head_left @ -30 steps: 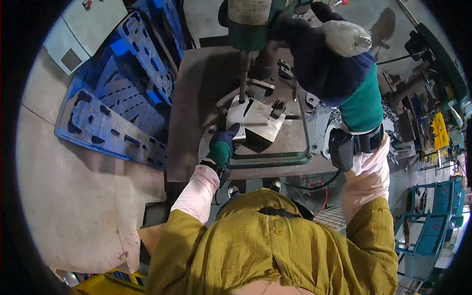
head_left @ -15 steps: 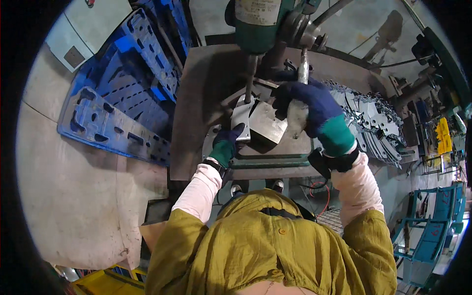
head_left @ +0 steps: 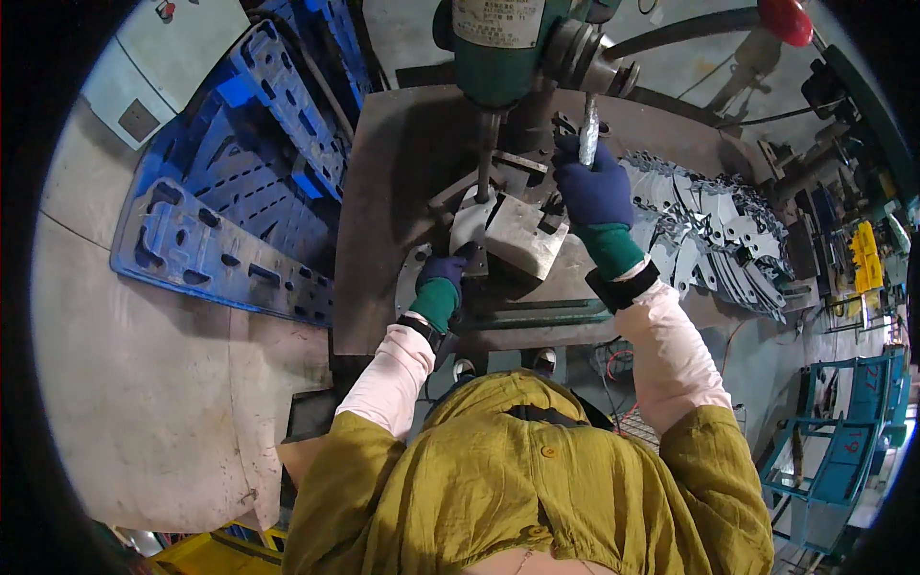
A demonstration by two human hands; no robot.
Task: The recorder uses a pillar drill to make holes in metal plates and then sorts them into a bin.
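Note:
A green drill press [head_left: 498, 72] stands at the far middle, its spindle [head_left: 487, 158] pointing down onto a flat metal plate [head_left: 470, 226]. My left hand [head_left: 443, 276], in a dark blue glove with green cuff, is closed on the plate's near end; its fingertips are partly hidden. The plate lies against a block-shaped metal fixture [head_left: 525, 238]. My right hand [head_left: 596, 192], gloved alike, is wrapped round the lower end of a feed lever [head_left: 589, 129] bound in silvery wrapping, right of the spindle. A second lever with a red knob [head_left: 786, 21] reaches to the upper right.
Many loose metal plates [head_left: 714, 225] lie piled at the right of the metal worktable [head_left: 379, 192]. Another curved plate [head_left: 412, 278] rests left of my left hand. Blue plastic pallets [head_left: 225, 244] stand at the left. A blue-green metal rack [head_left: 843, 422] stands at the lower right.
My right hand has moved away from me with the wrapped lever, which has swung round and looks shorter. The red-knobbed lever has come into view. My left hand stays at the plate.

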